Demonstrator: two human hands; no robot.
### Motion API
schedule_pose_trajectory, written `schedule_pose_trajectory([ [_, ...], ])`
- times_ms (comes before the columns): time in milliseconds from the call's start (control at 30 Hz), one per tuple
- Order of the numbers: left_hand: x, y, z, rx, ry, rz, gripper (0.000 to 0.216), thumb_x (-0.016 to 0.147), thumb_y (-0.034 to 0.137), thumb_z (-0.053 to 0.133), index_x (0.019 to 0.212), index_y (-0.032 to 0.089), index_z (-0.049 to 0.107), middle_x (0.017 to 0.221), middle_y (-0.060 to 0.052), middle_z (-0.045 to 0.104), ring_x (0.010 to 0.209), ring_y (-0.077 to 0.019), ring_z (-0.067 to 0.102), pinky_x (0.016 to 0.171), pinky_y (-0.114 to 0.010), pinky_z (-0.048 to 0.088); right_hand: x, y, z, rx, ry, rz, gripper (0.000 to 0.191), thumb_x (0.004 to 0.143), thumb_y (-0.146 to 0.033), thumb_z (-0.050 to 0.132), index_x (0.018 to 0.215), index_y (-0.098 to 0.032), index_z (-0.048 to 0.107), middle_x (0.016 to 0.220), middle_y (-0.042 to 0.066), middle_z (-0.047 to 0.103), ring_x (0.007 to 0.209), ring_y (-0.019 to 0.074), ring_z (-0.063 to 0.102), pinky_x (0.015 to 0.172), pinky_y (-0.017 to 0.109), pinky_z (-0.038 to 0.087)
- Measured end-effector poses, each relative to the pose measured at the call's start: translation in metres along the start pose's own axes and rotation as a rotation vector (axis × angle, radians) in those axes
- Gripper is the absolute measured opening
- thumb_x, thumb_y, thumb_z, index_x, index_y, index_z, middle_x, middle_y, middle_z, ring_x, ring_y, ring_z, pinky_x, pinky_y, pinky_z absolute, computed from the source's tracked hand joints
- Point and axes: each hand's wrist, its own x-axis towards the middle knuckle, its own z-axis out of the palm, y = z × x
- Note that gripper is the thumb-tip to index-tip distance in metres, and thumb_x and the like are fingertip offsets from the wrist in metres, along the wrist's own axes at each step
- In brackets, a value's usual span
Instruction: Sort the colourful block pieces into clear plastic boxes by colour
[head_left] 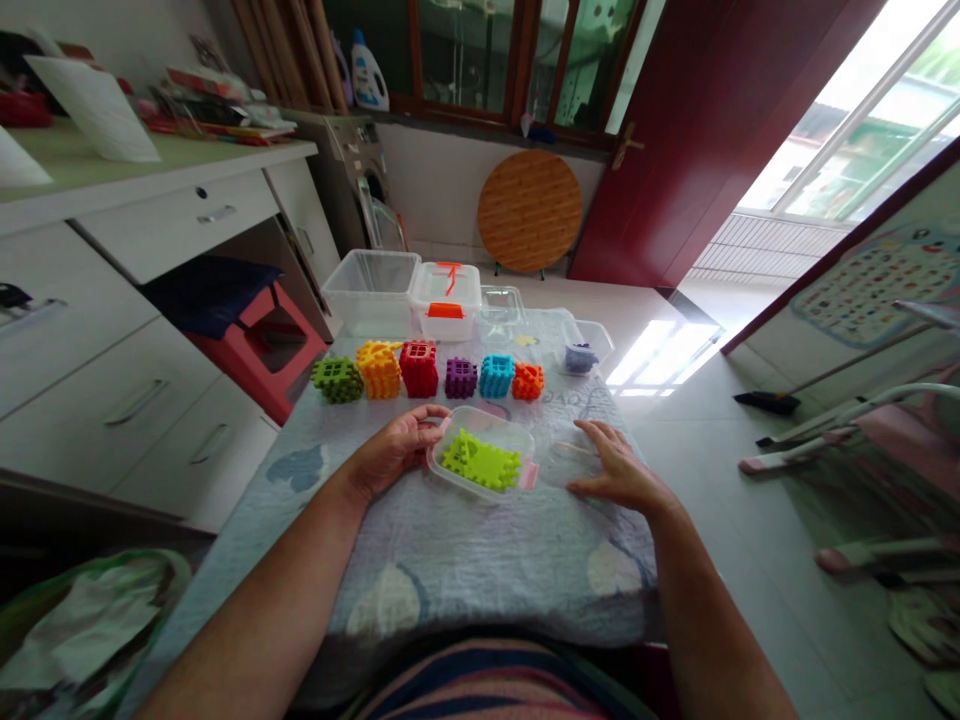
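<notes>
A small clear plastic box (480, 414) with pink side clips sits on the cloth-covered table, holding flat lime-green toothed building pieces (491, 464). My left hand (401, 445) is closed on the box's left rim, thumb and fingers pinching it. To the right of the box, a transparent lid (556, 462) seems to lie flat on the cloth. My right hand (616, 468) is over the lid's right side with fingers and thumb apart; whether it touches the lid I cannot tell.
Behind the box stand toothed block cubes: green (337, 380), yellow (380, 372), red (419, 370), purple (461, 378), blue (496, 377) and orange (528, 381). Farther back are a large clear bin (371, 300), an orange-latched box (448, 300) and a container with purple-blue pieces (580, 358).
</notes>
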Motion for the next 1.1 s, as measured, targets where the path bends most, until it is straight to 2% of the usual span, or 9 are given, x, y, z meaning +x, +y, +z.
schedule_pose_trajectory([
  [133,0.0,-0.002,-0.002,0.006,-0.022,0.005,0.049,0.069,0.029,0.08,0.113,0.02,0.058,0.087,-0.003,0.068,0.062,-0.0124,0.063,0.054,-0.022,0.047,-0.004,-0.014,-0.015,0.055,0.183,0.025,0.082,0.071,-0.047,0.074,0.143,-0.025,0.042,0.14,0.014,0.046,0.133,0.0347,0.042,0.111,0.054,0.036],
  [233,-0.001,-0.003,-0.004,0.015,-0.042,0.006,0.052,0.069,0.027,0.078,0.116,0.02,0.056,0.085,-0.003,0.068,0.057,-0.0114,0.062,0.05,-0.021,0.047,-0.007,-0.046,-0.027,0.105,0.277,-0.022,0.08,0.072,-0.048,0.073,0.143,-0.026,0.042,0.141,0.013,0.045,0.132,0.0339,0.043,0.11,0.053,0.038],
  [367,-0.001,-0.004,-0.005,0.021,-0.095,-0.003,0.052,0.071,0.026,0.072,0.119,0.021,0.054,0.08,-0.001,0.067,0.05,-0.0101,0.058,0.047,-0.022,0.048,-0.005,-0.101,-0.026,0.128,0.203,-0.225,0.081,0.071,-0.045,0.074,0.143,-0.028,0.041,0.138,0.011,0.047,0.129,0.033,0.045,0.109,0.054,0.038],
  [500,-0.002,-0.003,-0.007,0.024,-0.101,-0.016,0.05,0.073,0.024,0.068,0.12,0.02,0.053,0.08,-0.002,0.068,0.049,-0.0107,0.058,0.049,-0.023,0.049,0.002,-0.135,-0.011,0.018,0.155,-0.264,0.086,0.067,-0.048,0.078,0.143,-0.027,0.042,0.137,0.012,0.049,0.126,0.0356,0.043,0.108,0.055,0.033],
  [800,-0.003,-0.003,-0.006,0.023,-0.092,-0.006,0.042,0.075,0.021,0.064,0.116,0.019,0.057,0.084,-0.003,0.066,0.06,-0.0135,0.061,0.055,-0.024,0.047,0.012,-0.154,0.009,-0.131,0.13,-0.233,0.085,0.066,-0.064,0.075,0.136,-0.022,0.05,0.13,0.015,0.052,0.118,0.0355,0.046,0.104,0.051,0.033],
  [1100,-0.004,0.0,-0.001,0.058,-0.055,0.025,0.036,0.073,0.023,0.065,0.108,0.017,0.06,0.083,-0.002,0.065,0.064,-0.0139,0.061,0.06,-0.025,0.047,0.014,-0.154,0.017,-0.109,0.109,-0.226,0.085,0.068,-0.06,0.075,0.138,-0.021,0.047,0.135,0.016,0.048,0.12,0.0341,0.046,0.105,0.05,0.035],
])
